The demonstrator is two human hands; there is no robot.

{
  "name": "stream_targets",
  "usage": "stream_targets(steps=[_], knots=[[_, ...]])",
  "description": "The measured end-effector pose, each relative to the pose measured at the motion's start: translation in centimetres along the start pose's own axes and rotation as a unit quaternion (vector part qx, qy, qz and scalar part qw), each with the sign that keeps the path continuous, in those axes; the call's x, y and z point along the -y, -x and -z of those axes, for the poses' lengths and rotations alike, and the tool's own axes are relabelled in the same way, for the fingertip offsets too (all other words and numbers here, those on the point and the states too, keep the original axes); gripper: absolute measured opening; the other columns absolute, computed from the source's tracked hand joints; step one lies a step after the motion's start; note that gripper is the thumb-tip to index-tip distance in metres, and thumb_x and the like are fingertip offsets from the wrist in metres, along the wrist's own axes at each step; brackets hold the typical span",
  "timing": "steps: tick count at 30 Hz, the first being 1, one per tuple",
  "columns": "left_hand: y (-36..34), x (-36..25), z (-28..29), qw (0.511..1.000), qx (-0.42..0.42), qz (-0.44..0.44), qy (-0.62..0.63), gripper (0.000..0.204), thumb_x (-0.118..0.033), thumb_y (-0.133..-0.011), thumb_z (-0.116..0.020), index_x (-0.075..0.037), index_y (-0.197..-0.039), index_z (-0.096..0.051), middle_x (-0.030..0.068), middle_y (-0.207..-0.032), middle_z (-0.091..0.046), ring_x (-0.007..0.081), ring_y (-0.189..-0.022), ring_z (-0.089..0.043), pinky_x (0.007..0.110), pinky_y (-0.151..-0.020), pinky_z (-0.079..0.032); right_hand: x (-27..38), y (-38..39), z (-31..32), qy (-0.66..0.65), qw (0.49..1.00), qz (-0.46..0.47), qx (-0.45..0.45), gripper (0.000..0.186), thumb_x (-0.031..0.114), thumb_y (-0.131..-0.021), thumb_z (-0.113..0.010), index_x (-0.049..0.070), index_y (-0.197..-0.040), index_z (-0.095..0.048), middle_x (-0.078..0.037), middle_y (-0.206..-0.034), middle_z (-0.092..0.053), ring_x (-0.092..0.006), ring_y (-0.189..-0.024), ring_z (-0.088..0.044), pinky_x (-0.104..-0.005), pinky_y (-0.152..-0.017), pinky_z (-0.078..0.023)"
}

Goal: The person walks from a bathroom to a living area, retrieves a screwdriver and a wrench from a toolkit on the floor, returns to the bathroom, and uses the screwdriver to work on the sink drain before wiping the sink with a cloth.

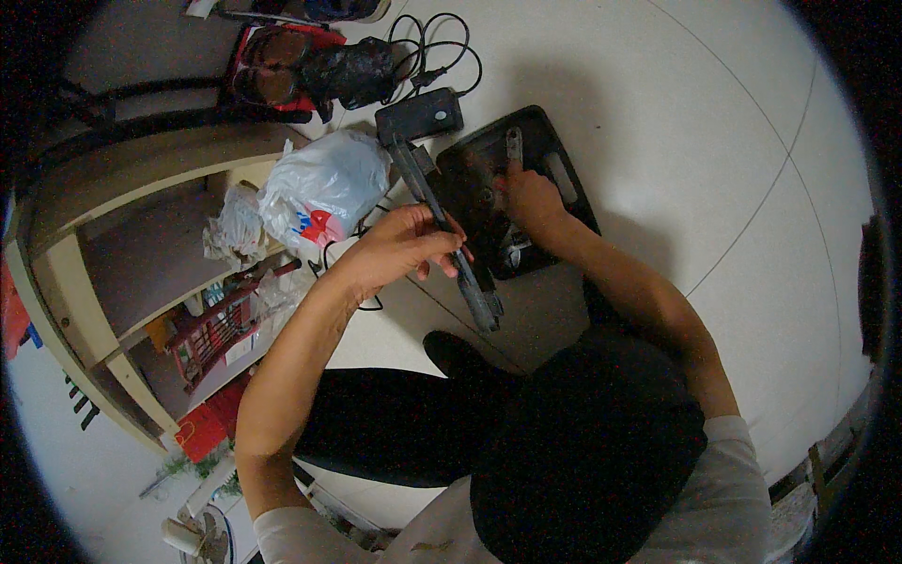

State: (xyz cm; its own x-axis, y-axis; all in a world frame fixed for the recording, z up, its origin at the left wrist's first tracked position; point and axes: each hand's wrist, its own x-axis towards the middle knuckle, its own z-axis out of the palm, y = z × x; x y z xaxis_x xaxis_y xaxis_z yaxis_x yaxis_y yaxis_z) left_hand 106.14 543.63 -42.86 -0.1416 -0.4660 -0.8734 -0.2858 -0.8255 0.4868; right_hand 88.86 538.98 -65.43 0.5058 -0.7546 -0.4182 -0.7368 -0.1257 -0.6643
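My left hand (pixel 404 244) grips a long, dark, flat piece (pixel 479 305), seen nearly edge-on like a lid, held tilted left of an open black case (pixel 573 211). My right hand (pixel 536 207) reaches into that case with fingers curled at a narrow, light metal piece (pixel 514 141); whether it holds this is unclear. A few small metal items lie deeper in the case, too dark to make out.
A black box (pixel 420 117) with cables, a dark bag (pixel 348 70) and brown shoes (pixel 272 66) lie ahead. A white plastic bag (pixel 319 188) sits beside a low wooden shelf unit (pixel 68 282). My black-clad legs (pixel 376 423) are below my hands on the tiled floor (pixel 705 141).
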Motion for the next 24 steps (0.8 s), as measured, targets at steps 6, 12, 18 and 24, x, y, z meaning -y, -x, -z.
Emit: stream_targets(steps=[6, 12, 18, 24], knots=[[-0.2, 0.1, -0.5, 1.000, -0.012, -0.002, 0.007, 0.021, -0.023, -0.097, -0.066, -0.007, -0.111, -0.064, 0.0055, -0.101, -0.075, 0.0108, -0.081, -0.070, 0.023, -0.061, -0.048, 0.1, 1.1, -0.4, 0.001, 0.999, -0.026, -0.036, 0.052, 0.033, -0.088, -0.074, -0.001, -0.116, -0.044, -0.024, -0.085, -0.071, -0.0435, -0.078, -0.071, -0.0529, -0.066, -0.057], [-0.5, -0.2, -0.6, 1.000, -0.001, 0.001, 0.001, 0.022, -0.023, -0.097, -0.066, -0.005, -0.109, -0.064, 0.0067, -0.101, -0.074, 0.0125, -0.081, -0.072, 0.023, -0.059, -0.048, -0.5, 1.8, 0.1, -0.031, 0.998, -0.037, -0.050, 0.047, 0.032, -0.089, -0.073, -0.001, -0.111, -0.048, -0.024, -0.086, -0.071, -0.0415, -0.083, -0.071, -0.0521, -0.068, -0.057], [-2.1, -0.4, -1.3, 1.000, 0.002, -0.015, 0.007, 0.029, -0.026, -0.096, -0.070, -0.001, -0.109, -0.064, 0.0103, -0.100, -0.074, 0.0174, -0.080, -0.075, 0.027, -0.057, -0.051, -2.3, 0.6, 3.3, -0.057, 0.984, 0.098, -0.138, 0.029, 0.028, -0.096, -0.067, 0.000, -0.099, -0.060, -0.024, -0.085, -0.069, -0.0347, -0.079, -0.072, -0.0430, -0.065, -0.058], [-14.0, -2.4, -5.6, 0.986, -0.019, -0.098, -0.133, 0.046, -0.036, -0.090, -0.075, 0.007, -0.105, -0.066, 0.0180, -0.094, -0.073, 0.0327, -0.084, -0.075, 0.043, -0.075, -0.059, 1.0, 2.8, 21.9, -0.288, 0.941, -0.073, -0.164, 0.041, 0.037, -0.097, -0.067, -0.003, -0.092, -0.062, -0.014, -0.074, -0.064, -0.0244, -0.071, -0.069, -0.0411, -0.067, -0.057]])
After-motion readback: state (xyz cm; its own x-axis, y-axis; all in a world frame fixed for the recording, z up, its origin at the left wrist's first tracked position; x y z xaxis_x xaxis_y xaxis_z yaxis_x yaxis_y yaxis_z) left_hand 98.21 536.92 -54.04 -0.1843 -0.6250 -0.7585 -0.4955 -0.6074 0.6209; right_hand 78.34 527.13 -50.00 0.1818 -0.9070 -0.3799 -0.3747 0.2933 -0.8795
